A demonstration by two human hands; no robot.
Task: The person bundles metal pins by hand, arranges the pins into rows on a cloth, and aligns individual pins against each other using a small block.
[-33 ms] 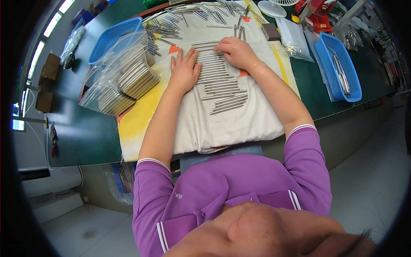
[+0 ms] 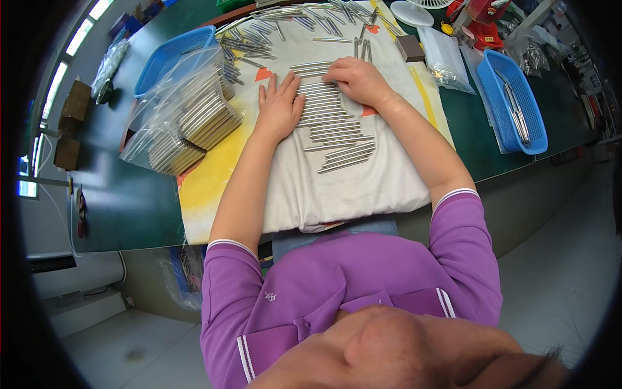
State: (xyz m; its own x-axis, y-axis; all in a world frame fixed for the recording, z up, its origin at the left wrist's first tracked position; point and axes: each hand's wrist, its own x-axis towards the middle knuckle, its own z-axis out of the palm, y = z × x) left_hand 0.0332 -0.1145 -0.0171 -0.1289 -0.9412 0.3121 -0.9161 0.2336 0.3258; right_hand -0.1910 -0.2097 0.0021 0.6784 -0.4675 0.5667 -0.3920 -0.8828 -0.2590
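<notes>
A column of slim silver metal rods (image 2: pixel 321 104) lies on the white cloth (image 2: pixel 285 194) in front of me, most of them side by side and crosswise. My left hand (image 2: pixel 278 107) rests flat at the column's left side, fingers spread and pointing away from me, its inner edge touching the rod ends. At the upper right of the column, my right hand (image 2: pixel 357 79) has its fingers curled together, the tips closed on the end of a rod. Part of that rod is hidden under the fingers. Toward me, several rods lie slightly askew.
Clear bags of stacked rods (image 2: pixel 207 120) lie left, beside a blue basket (image 2: pixel 146 74). Loose rods (image 2: pixel 259 35) fan across the far side. Rightward are a small dark box (image 2: pixel 409 48), a white plastic packet (image 2: pixel 444 58) and a blue basket of long metal pieces (image 2: pixel 536 129).
</notes>
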